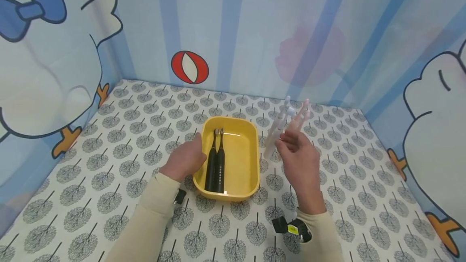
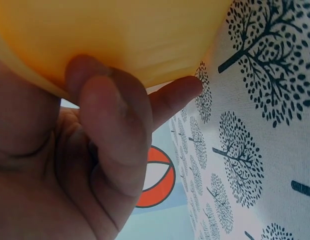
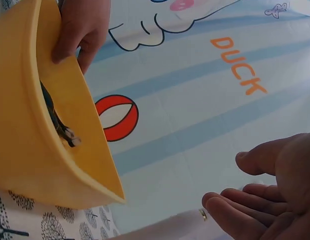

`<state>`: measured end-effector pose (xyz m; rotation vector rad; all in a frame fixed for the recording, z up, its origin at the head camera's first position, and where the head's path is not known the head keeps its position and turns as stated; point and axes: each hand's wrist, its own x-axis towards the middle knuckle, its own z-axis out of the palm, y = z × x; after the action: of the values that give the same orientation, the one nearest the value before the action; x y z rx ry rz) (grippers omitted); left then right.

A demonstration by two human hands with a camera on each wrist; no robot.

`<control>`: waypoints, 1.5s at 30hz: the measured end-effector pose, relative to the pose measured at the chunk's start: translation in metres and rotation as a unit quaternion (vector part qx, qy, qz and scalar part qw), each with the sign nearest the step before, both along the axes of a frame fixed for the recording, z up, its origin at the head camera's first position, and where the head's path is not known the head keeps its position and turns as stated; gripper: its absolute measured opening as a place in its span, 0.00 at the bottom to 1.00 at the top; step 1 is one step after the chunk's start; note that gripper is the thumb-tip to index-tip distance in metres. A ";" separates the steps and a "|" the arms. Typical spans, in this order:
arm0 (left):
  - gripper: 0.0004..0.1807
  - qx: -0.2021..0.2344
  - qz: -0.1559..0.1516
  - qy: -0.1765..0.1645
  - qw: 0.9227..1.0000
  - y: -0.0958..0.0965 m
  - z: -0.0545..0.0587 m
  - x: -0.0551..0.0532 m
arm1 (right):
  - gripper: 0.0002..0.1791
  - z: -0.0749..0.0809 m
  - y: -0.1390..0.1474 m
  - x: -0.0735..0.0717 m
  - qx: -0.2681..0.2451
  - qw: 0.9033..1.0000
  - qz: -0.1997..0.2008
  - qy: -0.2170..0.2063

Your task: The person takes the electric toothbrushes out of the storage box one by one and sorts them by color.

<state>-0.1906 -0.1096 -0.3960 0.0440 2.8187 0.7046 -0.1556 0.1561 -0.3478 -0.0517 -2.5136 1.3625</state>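
Note:
A yellow plastic tub [image 1: 236, 157] stands on the patterned cloth in the head view. My left hand [image 1: 186, 157] grips its left wall, thumb inside the rim and fingers beneath in the left wrist view. Two black electric toothbrushes [image 1: 215, 169] lie side by side in the tub's left half, heads pointing away from me. To the right of the tub my right hand [image 1: 299, 157] hovers palm inward; the right wrist view shows its thumb apart from the fingers and nothing between them. Just beyond it lie pale, slim-handled things, bluish [image 1: 278, 122] and pink [image 1: 299, 117], resembling toothbrushes, partly hidden by the hand.
White cloth [image 1: 120, 181] printed with grey trees covers the table. A backdrop [image 1: 255, 31] with blue stripes, ducks and a red ball rises behind the far edge and along both sides. Dark wrist cameras are strapped over both sleeves.

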 end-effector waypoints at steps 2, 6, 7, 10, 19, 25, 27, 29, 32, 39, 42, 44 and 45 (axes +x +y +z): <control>0.40 -0.002 0.000 0.003 1.000 0.000 0.000 -0.001 | 0.24 0.003 -0.007 -0.002 -0.007 1.000 0.020 -0.008; 0.40 -0.005 -0.001 0.004 1.000 0.001 0.000 -0.002 | 0.24 0.009 -0.019 -0.006 -0.012 0.998 0.052 -0.034; 0.40 -0.006 -0.002 0.002 1.000 0.001 0.000 -0.002 | 0.25 0.010 -0.021 -0.007 -0.015 0.998 0.057 -0.038; 0.40 -0.006 -0.006 0.002 1.000 0.002 0.001 -0.003 | 0.24 0.013 -0.028 -0.011 -0.019 0.997 0.069 -0.031; 0.39 -0.009 -0.011 0.014 1.000 0.003 0.001 -0.003 | 0.23 0.011 -0.049 -0.026 -0.001 0.994 0.090 -0.065; 0.38 -0.016 -0.016 0.022 1.000 0.003 0.001 -0.002 | 0.27 0.003 -0.059 -0.039 0.021 0.987 0.099 -0.127; 0.38 -0.019 -0.016 0.022 0.999 0.003 0.001 -0.002 | 0.28 -0.001 -0.062 -0.043 0.031 0.984 0.106 -0.142; 0.38 -0.018 -0.015 0.021 1.000 0.003 0.001 -0.002 | 0.28 -0.005 -0.065 -0.047 0.040 0.980 0.114 -0.159; 0.38 -0.013 -0.009 0.016 1.000 0.002 0.001 -0.001 | 0.28 -0.010 -0.068 -0.052 0.054 0.972 0.126 -0.190; 0.39 -0.002 -0.004 0.014 1.000 0.001 -0.001 0.001 | 0.21 -0.014 -0.076 -0.058 0.102 0.955 0.146 -0.235; 0.39 -0.004 -0.005 0.017 1.000 0.000 -0.001 0.001 | 0.18 -0.015 -0.081 -0.061 0.117 0.947 0.166 -0.247; 0.39 -0.008 -0.005 0.017 1.000 0.000 0.000 0.001 | 0.17 -0.017 -0.084 -0.063 0.122 0.943 0.175 -0.255; 0.40 -0.008 -0.005 0.016 1.000 0.000 0.000 0.001 | 0.18 -0.018 -0.085 -0.064 0.128 0.941 0.179 -0.259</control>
<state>-0.1894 -0.1098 -0.3961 0.0658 2.8523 0.6851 -0.2196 0.0709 -0.3660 0.1237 -3.2593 1.2520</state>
